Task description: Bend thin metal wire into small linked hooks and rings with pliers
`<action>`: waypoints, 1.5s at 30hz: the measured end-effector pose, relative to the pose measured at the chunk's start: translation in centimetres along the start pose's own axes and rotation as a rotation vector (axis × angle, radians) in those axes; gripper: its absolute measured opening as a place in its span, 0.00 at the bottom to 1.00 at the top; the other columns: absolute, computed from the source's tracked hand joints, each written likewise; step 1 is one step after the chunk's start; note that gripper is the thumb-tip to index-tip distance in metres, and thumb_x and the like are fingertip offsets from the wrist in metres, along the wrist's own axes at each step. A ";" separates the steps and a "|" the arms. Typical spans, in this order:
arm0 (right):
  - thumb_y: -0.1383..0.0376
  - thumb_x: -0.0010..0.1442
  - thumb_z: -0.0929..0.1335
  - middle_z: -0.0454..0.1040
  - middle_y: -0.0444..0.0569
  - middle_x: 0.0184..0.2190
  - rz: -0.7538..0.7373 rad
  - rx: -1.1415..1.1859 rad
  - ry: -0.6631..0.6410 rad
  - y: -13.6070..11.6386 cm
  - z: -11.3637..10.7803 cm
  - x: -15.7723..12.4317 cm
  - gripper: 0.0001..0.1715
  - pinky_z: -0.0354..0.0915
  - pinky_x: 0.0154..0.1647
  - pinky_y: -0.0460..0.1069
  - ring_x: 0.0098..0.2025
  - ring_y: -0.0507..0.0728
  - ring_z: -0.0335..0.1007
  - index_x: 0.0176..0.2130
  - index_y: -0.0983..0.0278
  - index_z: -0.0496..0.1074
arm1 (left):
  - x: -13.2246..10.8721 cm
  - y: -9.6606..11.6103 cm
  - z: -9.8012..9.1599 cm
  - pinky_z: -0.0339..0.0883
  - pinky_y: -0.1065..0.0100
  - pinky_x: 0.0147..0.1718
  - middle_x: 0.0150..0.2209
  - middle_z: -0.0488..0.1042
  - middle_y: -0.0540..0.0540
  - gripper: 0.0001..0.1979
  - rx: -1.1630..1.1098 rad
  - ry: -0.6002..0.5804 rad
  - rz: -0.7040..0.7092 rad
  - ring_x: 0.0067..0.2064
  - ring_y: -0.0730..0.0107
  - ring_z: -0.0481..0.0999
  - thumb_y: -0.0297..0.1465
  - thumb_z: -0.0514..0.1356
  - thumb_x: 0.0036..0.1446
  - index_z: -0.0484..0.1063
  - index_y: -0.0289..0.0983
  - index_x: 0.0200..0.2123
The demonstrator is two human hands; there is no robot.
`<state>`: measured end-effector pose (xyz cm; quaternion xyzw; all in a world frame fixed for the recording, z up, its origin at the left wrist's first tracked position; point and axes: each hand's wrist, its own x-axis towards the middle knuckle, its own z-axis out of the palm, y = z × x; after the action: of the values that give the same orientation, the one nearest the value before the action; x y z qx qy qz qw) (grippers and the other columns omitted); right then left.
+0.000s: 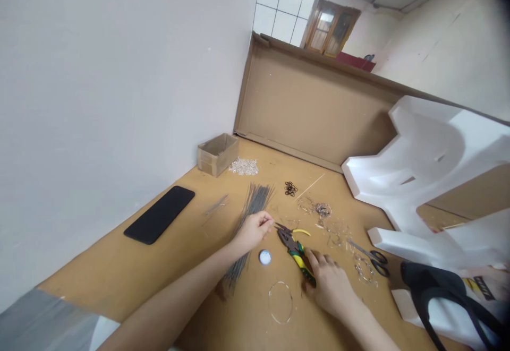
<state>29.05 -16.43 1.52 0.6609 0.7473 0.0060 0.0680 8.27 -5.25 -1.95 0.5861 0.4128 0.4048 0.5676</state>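
**Brown Tabletop Is Carrying Wires, Pliers and Two Hands**

Behind the tabletop, a wide cardboard panel is standing upright, and a white foam piece is leaning at the right side. The left hand is reaching over the bundle of thin grey wires; its thumb and fingertips are pressing together, but it is not possible to see whether they are holding something thin. The right hand is touching the handles of the green-and-yellow pliers with half-curled fingers; how firmly it is gripping, I cannot say. The pliers are lying in front of the person, with the head pointing toward the left hand.

A black flat slab is lying near the wall, and a small cardboard box is standing farther back. Scissors are lying to the right. A thin wire loop is resting nearest to the person. A heap of clear small pieces is lying beside the box. Smallest, a round bluish cap is sitting between the hands.
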 end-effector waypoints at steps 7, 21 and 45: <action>0.75 0.44 0.61 0.69 0.60 0.45 0.053 0.010 0.025 0.4 1.5 0.5 0.36 0.61 0.37 0.50 0.43 0.63 0.66 0.55 0.68 0.60 | 1.8 2.3 -0.1 0.52 0.79 0.14 0.20 0.66 0.54 0.09 -0.032 0.001 -0.007 0.16 0.83 0.60 0.36 0.55 0.50 0.64 0.34 0.29; 0.68 0.46 0.62 0.72 0.52 0.38 -0.007 1.386 -0.263 1.0 -6.9 1.6 0.25 0.64 0.26 0.47 0.32 0.56 0.68 0.46 0.65 0.68 | 0.9 10.4 -1.3 0.54 0.79 0.14 0.21 0.67 0.54 0.09 -0.105 -0.082 0.093 0.17 0.83 0.62 0.35 0.56 0.51 0.65 0.34 0.31; 0.70 0.43 0.62 0.67 0.49 0.48 -0.019 1.245 -0.194 -1.1 -7.0 2.4 0.35 0.63 0.42 0.53 0.42 0.59 0.67 0.53 0.60 0.62 | -1.5 11.2 -0.8 0.61 0.76 0.17 0.20 0.69 0.53 0.05 -0.019 -0.176 0.133 0.17 0.81 0.66 0.31 0.53 0.54 0.65 0.35 0.29</action>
<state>26.87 -13.66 8.11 0.5676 0.6069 -0.4907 -0.2621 7.28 -6.55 9.27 0.6401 0.3176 0.3922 0.5792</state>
